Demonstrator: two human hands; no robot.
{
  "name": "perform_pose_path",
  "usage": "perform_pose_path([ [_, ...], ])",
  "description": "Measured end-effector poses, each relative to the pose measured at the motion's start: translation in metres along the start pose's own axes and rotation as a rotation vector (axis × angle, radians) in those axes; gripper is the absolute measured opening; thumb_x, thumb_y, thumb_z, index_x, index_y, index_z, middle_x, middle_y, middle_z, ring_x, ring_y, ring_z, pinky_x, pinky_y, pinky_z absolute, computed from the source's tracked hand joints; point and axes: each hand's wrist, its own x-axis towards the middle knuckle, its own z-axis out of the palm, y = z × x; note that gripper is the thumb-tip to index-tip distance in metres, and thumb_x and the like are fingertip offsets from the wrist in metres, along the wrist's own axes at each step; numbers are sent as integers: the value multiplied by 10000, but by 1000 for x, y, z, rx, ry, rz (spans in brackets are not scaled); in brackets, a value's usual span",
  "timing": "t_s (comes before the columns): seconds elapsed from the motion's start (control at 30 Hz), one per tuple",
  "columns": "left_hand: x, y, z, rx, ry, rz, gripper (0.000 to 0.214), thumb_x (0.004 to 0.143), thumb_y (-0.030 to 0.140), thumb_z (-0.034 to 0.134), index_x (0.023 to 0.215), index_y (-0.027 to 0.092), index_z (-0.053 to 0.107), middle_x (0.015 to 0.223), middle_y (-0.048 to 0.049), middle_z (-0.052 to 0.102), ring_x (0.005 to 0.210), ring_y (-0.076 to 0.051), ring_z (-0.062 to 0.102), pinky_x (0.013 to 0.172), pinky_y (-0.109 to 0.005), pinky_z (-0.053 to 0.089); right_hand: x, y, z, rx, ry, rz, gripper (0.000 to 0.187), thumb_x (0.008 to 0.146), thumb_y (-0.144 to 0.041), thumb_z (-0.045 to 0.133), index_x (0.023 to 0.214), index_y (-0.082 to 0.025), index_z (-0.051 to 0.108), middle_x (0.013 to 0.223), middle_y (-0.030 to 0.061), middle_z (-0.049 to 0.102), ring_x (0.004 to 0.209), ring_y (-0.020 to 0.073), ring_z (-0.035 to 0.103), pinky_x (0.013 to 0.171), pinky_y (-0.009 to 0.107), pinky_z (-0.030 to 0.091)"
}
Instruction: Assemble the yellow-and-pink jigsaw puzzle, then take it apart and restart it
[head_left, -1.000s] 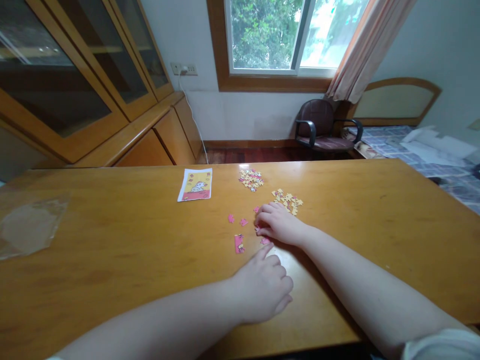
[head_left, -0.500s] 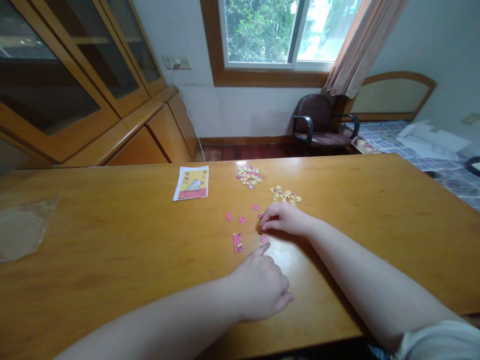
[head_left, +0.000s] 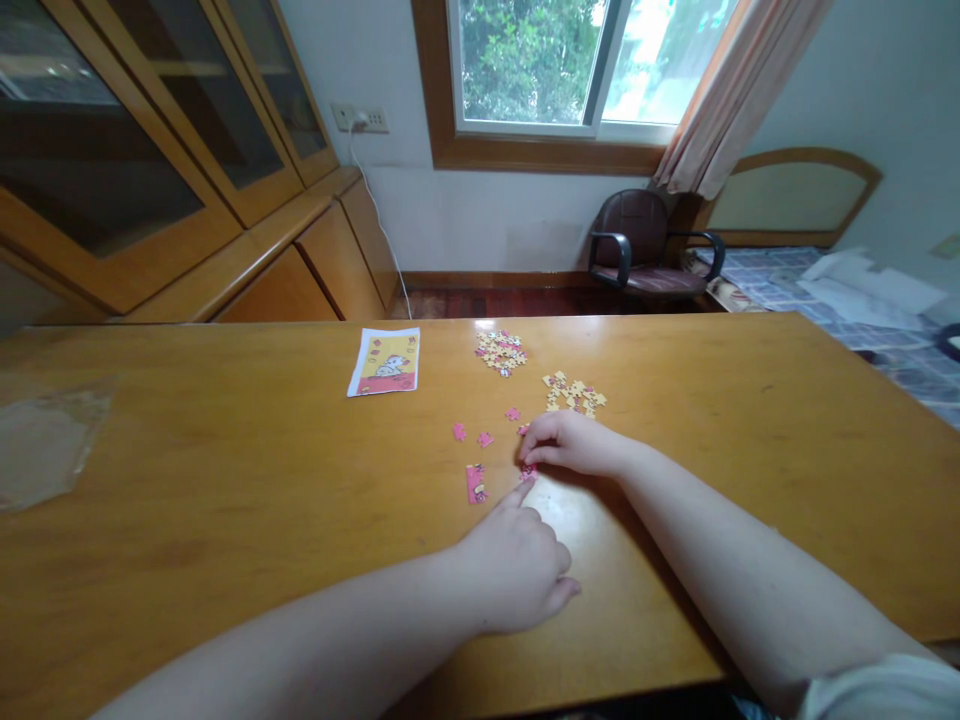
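My left hand (head_left: 517,565) reaches in from the lower left. Its index finger stretches out and its tip touches the near edge of a pink puzzle piece (head_left: 529,475); the other fingers are loosely curled around nothing. Just beyond, my right hand (head_left: 566,442) pinches a small puzzle piece against that pink one, its fingertips hiding most of it. To the left lies a small joined pink section (head_left: 476,484) of the puzzle. Loose pink pieces (head_left: 485,439) are scattered behind it, one of them partly hidden by the right fingers.
A picture card (head_left: 386,362) with a white animal lies at the back. Two piles, mixed pieces (head_left: 502,352) and yellow pieces (head_left: 574,392), sit on the wooden table (head_left: 247,460). A clear plastic bag (head_left: 45,445) is at far left. An office chair (head_left: 637,240) stands beyond.
My right hand has lowered slightly toward the left fingertip, bringing its piece against the pink one. The left index finger has moved a little up the table. The view has shifted slightly.
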Motion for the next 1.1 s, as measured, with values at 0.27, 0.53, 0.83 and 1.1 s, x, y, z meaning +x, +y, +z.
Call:
perform_pose_path([
  [0.27,0,1,-1,13,3,-2,371,874,450,543,694,177,719,598,-52,696,646,-205,659,1108,-547,264,1,0,2,-37,12,-24,137,886,-210,599,890,-180,732,905,45,734,849,153,658,815,291,494],
  [0.53,0,1,0,15,10,-7,366,877,441,538,695,179,718,594,-53,694,637,-205,657,1103,-551,269,1,-6,3,-82,11,-57,127,881,-176,592,868,-183,718,893,44,717,839,150,644,799,285,494],
  [0.83,0,0,0,11,5,-6,357,881,424,533,695,179,714,612,-50,703,661,-204,665,1104,-541,271,1,-3,5,-121,24,-59,89,844,-170,631,873,-192,712,919,41,690,850,151,641,797,279,493],
  [1.1,1,1,-3,-2,-32,-24,336,872,415,546,701,183,720,614,-55,703,665,-207,666,1065,-540,329,0,-1,6,-157,50,-67,85,831,-170,638,865,-195,712,909,32,683,841,148,637,790,271,486],
])
